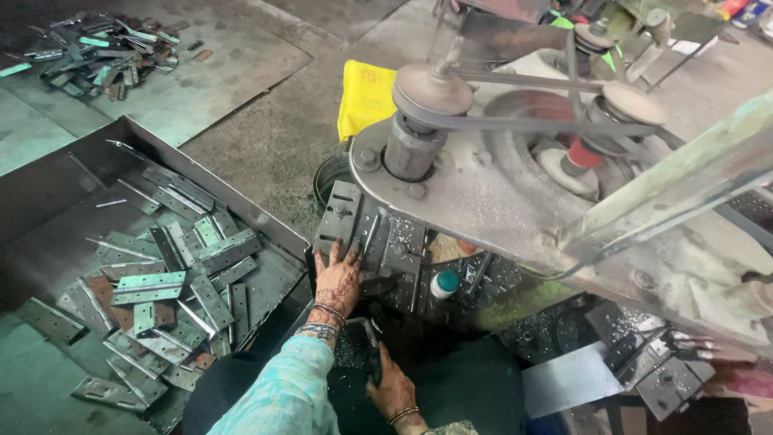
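— So, where are the hands?
— Left hand (338,278) lies flat, fingers (326,256) spread wide on the metal plate (342,217) under the drill head; right hand (392,388) rests loosely open below, holding nothing.
— Advice?
— Press the plate down firmly, fingers away from the spindle.
— Surroundings?
— Hinges (149,286) fill a tray (217,181) left of the fingers, on a gritty concrete floor (266,145)

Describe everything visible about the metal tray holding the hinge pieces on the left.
The metal tray is a shallow, dark sheet-steel bin with low upright walls, set at an angle on the floor left of the machine. A loose heap of flat, silver-grey hinge plates with punched holes lies in it, some rusty. Its near corner sits beside the left hand; no hand touches it.
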